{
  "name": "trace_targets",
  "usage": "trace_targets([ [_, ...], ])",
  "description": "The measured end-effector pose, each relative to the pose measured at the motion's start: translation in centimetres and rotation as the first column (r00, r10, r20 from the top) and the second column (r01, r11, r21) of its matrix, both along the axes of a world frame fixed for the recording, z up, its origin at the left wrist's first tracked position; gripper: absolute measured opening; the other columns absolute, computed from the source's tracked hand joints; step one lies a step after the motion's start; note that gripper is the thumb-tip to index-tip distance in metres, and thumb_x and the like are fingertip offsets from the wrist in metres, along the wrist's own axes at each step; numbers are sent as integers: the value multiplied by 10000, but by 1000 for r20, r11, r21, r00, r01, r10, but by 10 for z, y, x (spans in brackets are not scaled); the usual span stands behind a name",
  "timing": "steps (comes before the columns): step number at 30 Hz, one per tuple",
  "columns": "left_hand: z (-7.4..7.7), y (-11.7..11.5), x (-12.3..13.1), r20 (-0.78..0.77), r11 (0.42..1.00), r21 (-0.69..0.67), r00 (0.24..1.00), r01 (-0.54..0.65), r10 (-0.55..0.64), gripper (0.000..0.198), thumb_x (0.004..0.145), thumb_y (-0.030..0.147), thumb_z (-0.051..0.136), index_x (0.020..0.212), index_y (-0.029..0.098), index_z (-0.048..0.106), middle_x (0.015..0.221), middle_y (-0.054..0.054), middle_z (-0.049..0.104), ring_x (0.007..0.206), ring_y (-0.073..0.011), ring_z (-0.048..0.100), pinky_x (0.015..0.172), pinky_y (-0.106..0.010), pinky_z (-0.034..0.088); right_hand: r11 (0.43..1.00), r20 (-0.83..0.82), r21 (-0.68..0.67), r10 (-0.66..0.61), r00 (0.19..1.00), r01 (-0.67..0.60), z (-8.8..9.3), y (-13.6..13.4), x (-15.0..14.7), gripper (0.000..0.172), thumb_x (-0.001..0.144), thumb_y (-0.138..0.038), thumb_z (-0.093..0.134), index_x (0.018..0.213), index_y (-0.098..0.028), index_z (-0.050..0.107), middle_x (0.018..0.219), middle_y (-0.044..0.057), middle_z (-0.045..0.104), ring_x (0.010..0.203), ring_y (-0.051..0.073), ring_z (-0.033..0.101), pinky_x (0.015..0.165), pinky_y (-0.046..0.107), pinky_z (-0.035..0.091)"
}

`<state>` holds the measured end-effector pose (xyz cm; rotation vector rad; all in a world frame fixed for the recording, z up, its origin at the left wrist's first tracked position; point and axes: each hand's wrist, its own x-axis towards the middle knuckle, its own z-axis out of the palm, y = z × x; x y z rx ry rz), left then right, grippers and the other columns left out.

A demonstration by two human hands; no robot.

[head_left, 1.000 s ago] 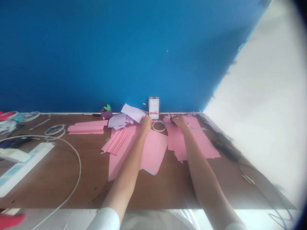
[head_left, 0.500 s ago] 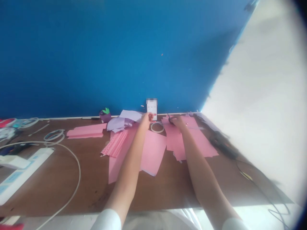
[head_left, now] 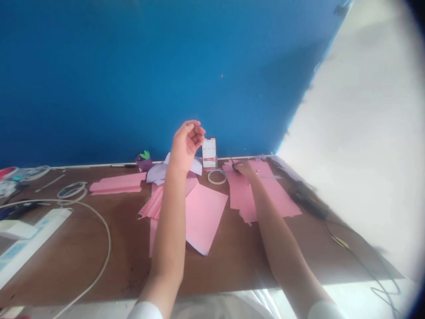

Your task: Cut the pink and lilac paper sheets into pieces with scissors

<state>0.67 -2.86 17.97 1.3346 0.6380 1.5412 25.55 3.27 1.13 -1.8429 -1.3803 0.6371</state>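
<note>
My left hand is raised in front of the blue wall, left of the phone. Its fingers are loosely bent and apart, holding nothing. Below that arm lie a pink sheet and folded pink strips, partly covered by the forearm. Over on the right, my right hand rests at the pink papers. Its fingers are closed on a small dark scissors-like tool, whose thin tip points up; most of it is hidden.
A tape roll lies before the upright phone. Purple paper, a purple pot and a pink stack are on the left. Farther left are a power strip and looping white cable. A black corded tool lies right.
My left hand has risen and moved left, away from the phone, uncovering its screen. The loose pink sheet has swung slightly toward me. My right hand has stayed in place.
</note>
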Motion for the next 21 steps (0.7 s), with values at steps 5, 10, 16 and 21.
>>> trace_targets([
  [5,-60,49,29,-707,944,107,644,-312,293,182,845,309,466,887,212,615,839,-50,675,791,-167,617,683,-264,457,999,91,-27,-30,995,33,4,3,2,204,693,-327,609,758,-146,677,618,49,642,520,138,543,497,231,387],
  [10,-122,63,61,-961,970,192,171,-148,216,171,821,220,488,895,225,642,979,-85,656,925,-236,590,768,-335,439,996,208,13,-85,974,84,12,5,11,180,655,-307,636,704,-143,691,621,67,644,630,179,596,560,243,399],
  [16,-155,72,75,-963,978,203,172,-39,207,197,789,116,492,906,170,641,1105,-149,568,1059,-279,515,852,-383,406,990,240,43,-138,961,131,20,0,26,250,678,-318,625,855,-165,714,679,68,670,681,185,627,589,243,421],
  [21,-154,82,74,-948,989,135,282,-55,145,141,777,102,511,784,157,640,1118,-143,546,1114,-285,463,911,-389,365,992,225,28,-123,967,120,17,-2,29,239,681,-315,631,839,-152,708,690,72,670,644,182,624,571,245,433],
])
